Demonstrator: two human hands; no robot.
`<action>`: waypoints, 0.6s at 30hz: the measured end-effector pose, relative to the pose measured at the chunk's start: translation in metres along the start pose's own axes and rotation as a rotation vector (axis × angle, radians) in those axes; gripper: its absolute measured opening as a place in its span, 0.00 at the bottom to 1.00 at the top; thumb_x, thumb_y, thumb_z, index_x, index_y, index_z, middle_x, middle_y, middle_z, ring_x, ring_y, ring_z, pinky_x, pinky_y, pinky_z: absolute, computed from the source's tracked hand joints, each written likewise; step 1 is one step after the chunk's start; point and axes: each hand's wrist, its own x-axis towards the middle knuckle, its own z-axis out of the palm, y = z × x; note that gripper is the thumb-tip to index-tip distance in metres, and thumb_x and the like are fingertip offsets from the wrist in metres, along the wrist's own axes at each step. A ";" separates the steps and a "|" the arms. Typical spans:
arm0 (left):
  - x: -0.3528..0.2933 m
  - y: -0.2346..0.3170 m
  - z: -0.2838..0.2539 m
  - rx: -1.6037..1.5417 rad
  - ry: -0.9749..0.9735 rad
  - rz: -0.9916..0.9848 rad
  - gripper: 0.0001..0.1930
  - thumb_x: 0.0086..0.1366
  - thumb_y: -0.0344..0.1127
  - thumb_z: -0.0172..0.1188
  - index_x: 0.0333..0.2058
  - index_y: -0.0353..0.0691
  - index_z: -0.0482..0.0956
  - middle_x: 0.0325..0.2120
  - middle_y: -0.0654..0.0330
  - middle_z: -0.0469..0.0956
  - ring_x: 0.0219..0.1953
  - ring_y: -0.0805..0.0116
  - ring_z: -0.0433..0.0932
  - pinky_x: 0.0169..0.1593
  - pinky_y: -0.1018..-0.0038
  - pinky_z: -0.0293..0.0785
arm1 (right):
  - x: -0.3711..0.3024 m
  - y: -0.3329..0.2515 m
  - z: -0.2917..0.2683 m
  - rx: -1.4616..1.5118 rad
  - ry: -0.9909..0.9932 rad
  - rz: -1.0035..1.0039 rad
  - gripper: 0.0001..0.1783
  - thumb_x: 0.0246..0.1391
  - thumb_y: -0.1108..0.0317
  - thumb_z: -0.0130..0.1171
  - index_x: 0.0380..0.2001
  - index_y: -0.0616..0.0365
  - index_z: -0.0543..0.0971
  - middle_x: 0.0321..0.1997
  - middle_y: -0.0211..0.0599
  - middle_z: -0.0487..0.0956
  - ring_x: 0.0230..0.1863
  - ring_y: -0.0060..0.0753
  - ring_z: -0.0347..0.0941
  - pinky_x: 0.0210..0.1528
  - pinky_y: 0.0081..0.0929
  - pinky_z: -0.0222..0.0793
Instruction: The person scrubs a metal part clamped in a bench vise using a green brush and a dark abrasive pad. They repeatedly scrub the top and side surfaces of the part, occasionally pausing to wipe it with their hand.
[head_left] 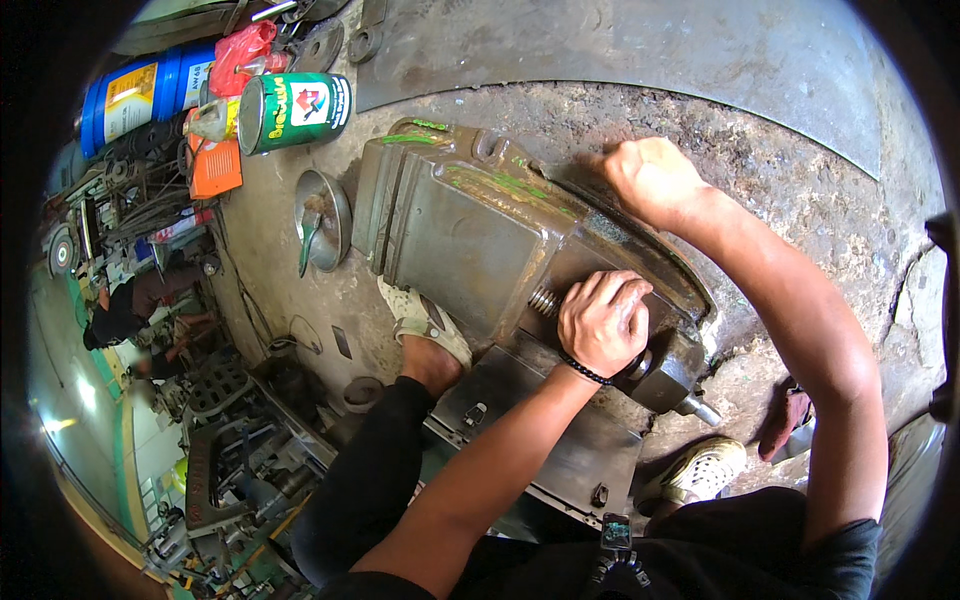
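Note:
A large brown-grey cast metal body, which looks like a machine vise (pixel 470 235), lies on the floor in front of me with green paint marks along its far edge. A threaded spindle (pixel 543 301) runs along its near side to a square end block (pixel 668 375). My left hand (pixel 603 322) is closed over this spindle, its fingers curled and partly hidden. At the far edge of the casting my right hand (pixel 652 182) is closed in a fist. Something dark lies beside its knuckles; what the fist holds is hidden.
A metal bowl (pixel 341 225) holding a green-handled brush (pixel 309 240) sits left of the casting, near a green can (pixel 297 112). Blue buckets (pixel 120 105) and an orange box (pixel 214 168) stand further left. A metal sheet (pixel 640 50) lies beyond. Another person (pixel 130 310) works far left.

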 end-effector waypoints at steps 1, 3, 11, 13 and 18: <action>0.000 0.001 -0.001 0.003 -0.004 -0.004 0.09 0.53 0.27 0.59 0.34 0.44 0.82 0.35 0.61 0.82 0.38 0.58 0.81 0.41 0.62 0.75 | 0.000 0.001 0.002 0.042 0.049 0.063 0.33 0.54 0.73 0.52 0.66 0.50 0.70 0.36 0.52 0.83 0.37 0.53 0.83 0.40 0.45 0.80; 0.001 0.001 -0.001 0.008 -0.008 -0.012 0.09 0.53 0.26 0.59 0.34 0.43 0.82 0.35 0.60 0.82 0.37 0.57 0.81 0.40 0.62 0.76 | -0.003 0.003 0.002 0.073 0.238 0.158 0.33 0.54 0.73 0.53 0.66 0.52 0.70 0.37 0.54 0.83 0.38 0.55 0.83 0.41 0.45 0.80; -0.002 0.000 0.001 0.035 -0.014 -0.021 0.07 0.54 0.28 0.59 0.33 0.43 0.81 0.35 0.61 0.81 0.38 0.58 0.81 0.41 0.62 0.75 | -0.008 -0.021 -0.013 0.281 0.080 0.076 0.32 0.55 0.75 0.53 0.66 0.62 0.68 0.42 0.60 0.83 0.44 0.61 0.81 0.47 0.50 0.79; -0.003 0.000 0.001 0.041 -0.001 -0.019 0.08 0.53 0.28 0.59 0.33 0.44 0.82 0.35 0.61 0.81 0.38 0.58 0.81 0.40 0.62 0.75 | 0.003 -0.034 -0.014 0.246 0.020 0.063 0.24 0.54 0.73 0.54 0.57 0.61 0.76 0.39 0.58 0.83 0.44 0.60 0.82 0.46 0.49 0.80; -0.005 -0.002 -0.001 0.011 0.015 -0.033 0.09 0.51 0.30 0.62 0.34 0.45 0.82 0.35 0.61 0.81 0.37 0.57 0.80 0.38 0.61 0.74 | 0.032 -0.056 -0.020 0.106 -0.187 0.103 0.14 0.55 0.71 0.54 0.43 0.58 0.82 0.36 0.57 0.84 0.41 0.57 0.84 0.43 0.47 0.81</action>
